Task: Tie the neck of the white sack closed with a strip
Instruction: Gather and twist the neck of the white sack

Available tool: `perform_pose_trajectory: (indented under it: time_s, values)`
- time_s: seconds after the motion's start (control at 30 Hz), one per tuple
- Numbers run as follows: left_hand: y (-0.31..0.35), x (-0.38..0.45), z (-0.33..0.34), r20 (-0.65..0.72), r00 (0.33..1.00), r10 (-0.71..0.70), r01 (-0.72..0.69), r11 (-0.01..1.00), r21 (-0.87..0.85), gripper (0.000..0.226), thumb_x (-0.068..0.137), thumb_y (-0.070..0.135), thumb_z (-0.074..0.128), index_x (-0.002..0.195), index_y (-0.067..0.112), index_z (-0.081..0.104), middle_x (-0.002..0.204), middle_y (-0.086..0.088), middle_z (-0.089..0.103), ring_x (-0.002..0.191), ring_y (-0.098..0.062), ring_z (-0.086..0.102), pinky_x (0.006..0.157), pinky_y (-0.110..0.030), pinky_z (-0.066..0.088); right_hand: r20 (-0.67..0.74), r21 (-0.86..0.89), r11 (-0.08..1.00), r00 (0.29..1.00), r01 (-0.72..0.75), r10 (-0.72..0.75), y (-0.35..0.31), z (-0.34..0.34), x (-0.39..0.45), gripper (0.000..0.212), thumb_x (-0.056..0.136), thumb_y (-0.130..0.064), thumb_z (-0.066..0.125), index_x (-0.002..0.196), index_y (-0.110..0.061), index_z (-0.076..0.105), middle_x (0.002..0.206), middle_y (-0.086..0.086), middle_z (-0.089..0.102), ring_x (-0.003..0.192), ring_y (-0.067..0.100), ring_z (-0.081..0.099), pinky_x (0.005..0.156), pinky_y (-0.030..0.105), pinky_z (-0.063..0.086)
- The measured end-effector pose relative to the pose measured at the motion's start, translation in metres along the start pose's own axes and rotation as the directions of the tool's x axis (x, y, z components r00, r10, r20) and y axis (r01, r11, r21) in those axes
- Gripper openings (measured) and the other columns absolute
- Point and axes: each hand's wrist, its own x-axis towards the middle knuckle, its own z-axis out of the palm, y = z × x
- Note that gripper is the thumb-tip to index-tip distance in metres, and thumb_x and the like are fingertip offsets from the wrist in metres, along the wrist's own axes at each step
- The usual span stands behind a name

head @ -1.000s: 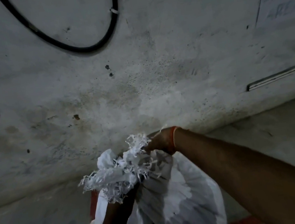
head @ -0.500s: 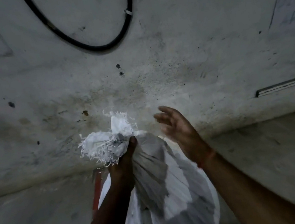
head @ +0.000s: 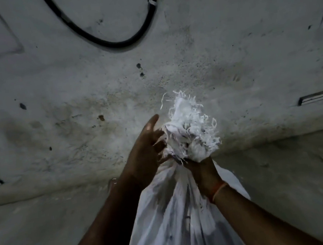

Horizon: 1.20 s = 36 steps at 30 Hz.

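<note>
The left forearm rose from the lower left toward the centre. The left hand was open, its fingers extended and loosely spread, the thumb pointing up toward the wall. Its fingertips lay against the left side of the frayed top of the sack; whether they pinched any threads could not be told.

The sack stood between the two forearms, low in the centre, its cloth gathered upward into a neck.

The right forearm came in from the lower right, an orange band round the wrist. The right hand was curled tight round the neck just under the frayed bunch, back of the hand toward the camera, the fingers hidden behind the cloth.

High on the wall a black cable hung in a loop.
</note>
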Motion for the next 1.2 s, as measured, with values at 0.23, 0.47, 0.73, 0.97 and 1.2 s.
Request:
perform_pose_trajectory:
  time_s: [0.23, 0.47, 0.73, 0.97, 1.2]
  values:
    - [-0.037, -0.003, -0.043, -0.077, 0.995, -0.060, 0.090, 0.866, 0.492, 0.030, 0.093, 0.012, 0.068, 0.123, 0.011, 0.070, 0.109, -0.007, 0.076, 0.092, -0.012, 0.068, 0.079, -0.021, 0.054, -0.027, 0.202, 0.970, 0.989, -0.135, 0.143, -0.009, 0.005, -0.007, 0.050, 0.077, -0.006, 0.082, 0.124, 0.003, 0.067, 0.126, 0.022, 0.068, 0.122, 0.038, 0.063, 0.110, 0.058, 0.044]
    - [-0.019, 0.001, -0.001, -0.072, 0.992, 0.104, -0.061, 0.892, 0.447, 0.029, 0.083, -0.013, 0.058, 0.091, 0.007, 0.077, 0.068, 0.002, 0.071, 0.059, -0.005, 0.062, 0.050, -0.013, 0.045, 0.147, 0.198, 0.976, 0.987, -0.092, 0.063, -0.023, 0.011, -0.008, 0.084, 0.062, -0.040, 0.094, 0.134, -0.013, 0.062, 0.136, 0.013, 0.064, 0.128, 0.034, 0.059, 0.113, 0.059, 0.040]
    - [0.008, 0.012, 0.009, 0.028, 0.957, 0.287, -0.283, 0.914, 0.290, 0.015, 0.081, -0.001, 0.068, 0.093, -0.009, 0.070, 0.081, -0.016, 0.072, 0.068, -0.019, 0.066, 0.060, -0.024, 0.053, 0.367, 0.122, 0.977, 0.923, -0.175, 0.119, -0.075, 0.007, 0.000, 0.033, 0.091, -0.021, 0.070, 0.122, -0.022, 0.061, 0.115, -0.016, 0.073, 0.105, -0.001, 0.069, 0.103, 0.039, 0.053]
    - [0.033, 0.013, 0.030, 0.288, 0.944, 0.161, -0.222, 0.955, 0.196, 0.021, 0.080, 0.007, 0.065, 0.101, 0.002, 0.065, 0.106, -0.021, 0.064, 0.096, -0.029, 0.063, 0.080, -0.034, 0.053, 0.369, 0.631, 0.677, 0.914, -0.378, 0.166, -0.077, 0.016, 0.000, 0.054, 0.110, -0.028, 0.023, 0.127, 0.002, 0.065, 0.129, 0.028, 0.064, 0.119, 0.041, 0.063, 0.098, 0.055, 0.052]
    - [-0.038, -0.034, -0.033, -0.157, 0.920, 0.360, -0.293, 0.895, 0.336, 0.053, 0.087, 0.008, 0.063, 0.136, 0.023, 0.049, 0.146, 0.005, 0.053, 0.132, -0.002, 0.052, 0.105, -0.030, 0.048, 0.157, 0.341, 0.912, 0.971, -0.226, 0.182, -0.059, 0.020, 0.013, 0.043, 0.107, -0.020, 0.038, 0.145, 0.001, 0.039, 0.146, 0.023, 0.044, 0.136, 0.039, 0.042, 0.121, 0.056, 0.026]
